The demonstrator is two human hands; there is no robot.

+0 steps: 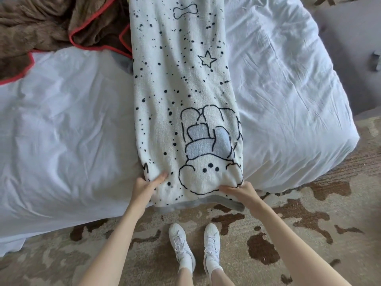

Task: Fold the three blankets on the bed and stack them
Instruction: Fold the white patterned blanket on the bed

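Observation:
A white blanket [181, 93] with black speckles, a star, a bone and a cartoon dog lies as a long narrow strip across the bed, folded lengthwise. Its near end hangs slightly over the bed's front edge, with a grey layer [206, 204] showing beneath it. My left hand [147, 185] grips the near left corner of this blanket, thumb on top. My right hand [240, 190] pinches the near right corner. A brown blanket [51, 23] with red trim lies crumpled at the far left of the bed.
The bed [68, 124] is covered by a wrinkled white sheet. A brown-and-beige patterned rug [299, 219] lies on the floor, where my white shoes [195, 246] stand close to the bed's edge. Grey furniture [354, 50] stands at the right.

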